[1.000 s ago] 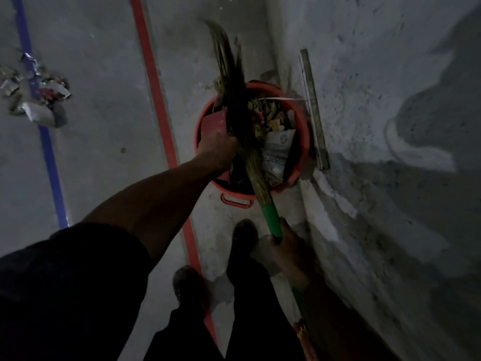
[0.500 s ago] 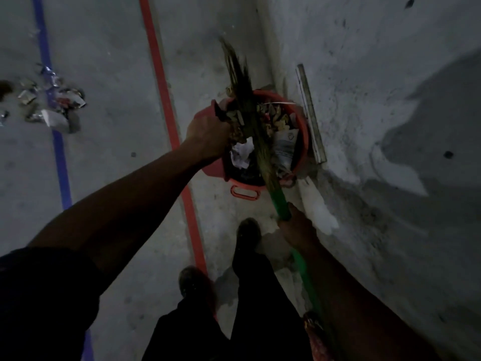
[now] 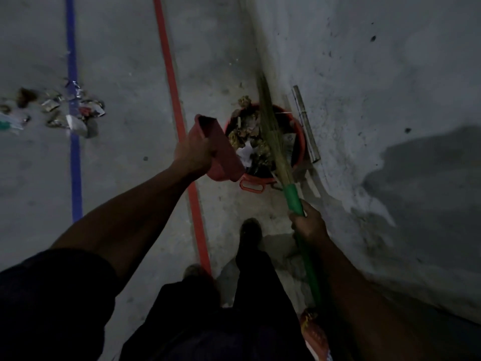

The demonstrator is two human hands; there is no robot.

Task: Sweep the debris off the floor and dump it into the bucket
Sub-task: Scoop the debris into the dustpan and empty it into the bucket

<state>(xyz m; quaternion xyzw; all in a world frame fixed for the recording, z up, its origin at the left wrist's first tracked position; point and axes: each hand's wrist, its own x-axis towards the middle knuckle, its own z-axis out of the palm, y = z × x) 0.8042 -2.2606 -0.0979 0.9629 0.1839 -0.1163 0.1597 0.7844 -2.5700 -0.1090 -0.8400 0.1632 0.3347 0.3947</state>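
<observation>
Head view showed the left hand (image 3: pixel 194 155) gripping a red plastic dustpan (image 3: pixel 221 152) tilted at the rim of a round red plastic bucket (image 3: pixel 299 149) filled with paper and leaf debris (image 3: pixel 250 142). The right hand (image 3: pixel 308 225) clasped the green handle of a straw broom (image 3: pixel 273 136), bristles lying across the bucket. More littered scraps (image 3: pixel 70 113) lay well apart on the grey concrete floor (image 3: pixel 125 74), across a blue stripe (image 3: pixel 74 152)

Bucket (image 3: pixel 299 149) left rim hidden behind tilted dustpan (image 3: pixel 218 152); broom (image 3: pixel 273 136) bristles cover its middle. Debris pile (image 3: pixel 65 113) at far left cut by frame edge, pieces too dark to identify. Broom handle's near end lost behind right forearm.
</observation>
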